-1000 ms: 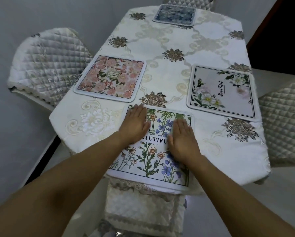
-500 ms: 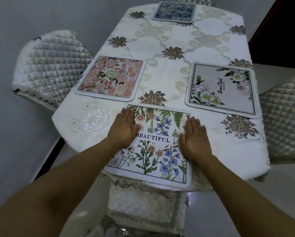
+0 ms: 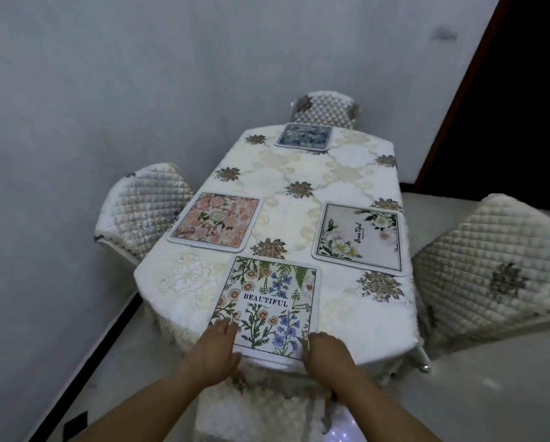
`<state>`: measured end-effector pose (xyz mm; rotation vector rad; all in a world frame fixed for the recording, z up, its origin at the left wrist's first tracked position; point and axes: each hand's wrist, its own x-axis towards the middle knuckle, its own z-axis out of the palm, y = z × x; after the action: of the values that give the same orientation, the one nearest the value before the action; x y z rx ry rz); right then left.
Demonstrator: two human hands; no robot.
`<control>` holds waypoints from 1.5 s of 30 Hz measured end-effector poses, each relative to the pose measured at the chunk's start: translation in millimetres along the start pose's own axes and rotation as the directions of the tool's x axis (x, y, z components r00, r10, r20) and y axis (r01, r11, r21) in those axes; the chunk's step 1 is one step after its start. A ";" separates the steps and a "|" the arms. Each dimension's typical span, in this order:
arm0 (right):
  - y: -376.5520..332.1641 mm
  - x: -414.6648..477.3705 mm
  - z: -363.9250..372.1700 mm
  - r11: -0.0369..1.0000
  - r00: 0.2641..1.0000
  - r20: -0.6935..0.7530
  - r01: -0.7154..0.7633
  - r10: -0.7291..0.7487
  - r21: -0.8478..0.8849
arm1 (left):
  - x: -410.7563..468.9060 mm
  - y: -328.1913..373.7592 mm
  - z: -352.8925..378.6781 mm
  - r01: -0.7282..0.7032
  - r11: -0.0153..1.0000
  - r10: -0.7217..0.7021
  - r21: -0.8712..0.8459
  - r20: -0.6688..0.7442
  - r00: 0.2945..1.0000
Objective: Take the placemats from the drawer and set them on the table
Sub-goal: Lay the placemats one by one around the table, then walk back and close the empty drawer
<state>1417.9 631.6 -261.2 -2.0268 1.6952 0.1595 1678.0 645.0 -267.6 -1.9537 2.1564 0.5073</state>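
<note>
Head view looks down on our table, dressed in a pale embroidered cloth, with four placemats laid out. We have the wildflower placemat, printed with "BEAUTIFUL", at the near edge right in front of us, its near edge at or just past the table's rim. Our left hand rests at its near left corner with fingers extended and close together, the tips lying flat on the mat. Our right hand sits at the near right corner with fingers curled downward over the mat's edge; whether they pinch it we cannot tell. We judge that both hands sit at the corners so the mat can be squared to the table edge.

Each of the other mats faces a quilted chair: the pink placemat on the left side by the left chair, the white-flower placemat on the right side by the right chair, and the blue placemat at the far end before the far chair. One mat per seat seems the intent, so the laying looks nearly complete. No drawer is in sight.
</note>
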 end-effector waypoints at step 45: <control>402.4 -419.0 -203.7 0.753 0.645 -0.407 -0.623 0.647 0.211 | -85.3 626.3 -121.6 -0.775 0.600 0.799 0.197 -0.197 0.569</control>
<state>898.1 873.2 -36.7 -1.3884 2.6451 -0.1537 1078.9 725.2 -46.1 -0.9089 3.1261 0.2381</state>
